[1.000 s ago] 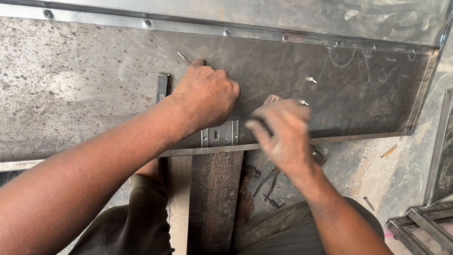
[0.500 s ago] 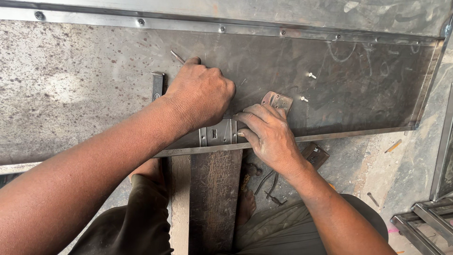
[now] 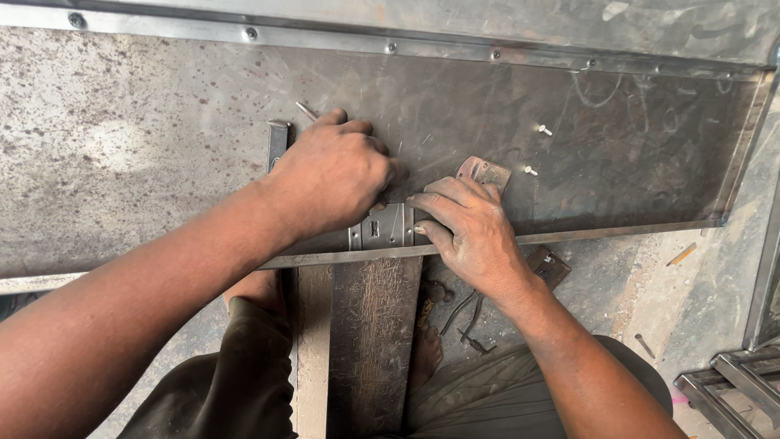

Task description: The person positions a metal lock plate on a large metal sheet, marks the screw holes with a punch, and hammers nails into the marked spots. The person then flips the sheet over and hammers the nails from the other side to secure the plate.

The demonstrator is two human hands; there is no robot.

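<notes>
Where the pictures allow a finding, it is entered below.

Surface: a large dark steel sheet [image 3: 162,154], speckled with rust on its left part, scratched and chalk-marked at the right; a riveted strip [image 3: 390,45] runs along its far edge.
Support: the sheet's near edge rests across a wooden plank [image 3: 370,341].
Fitting: a small metal latch plate [image 3: 382,228] sits at the sheet's near edge, between both hands.
Left hand [image 3: 329,179]: fingers curled and pressed down on the sheet, just left of the latch plate, partly covering it.
Right hand [image 3: 467,232]: fingers close together, laid flat, tips touching the latch plate's right end; a small flat metal piece [image 3: 485,171] shows just beyond the knuckles.
Loose items: two white rivets [image 3: 536,150] lie on the sheet, apart from the hands.
Floor: grey concrete [image 3: 634,284], dusty, with scraps; a steel frame [image 3: 731,378] lies at lower right.
</notes>
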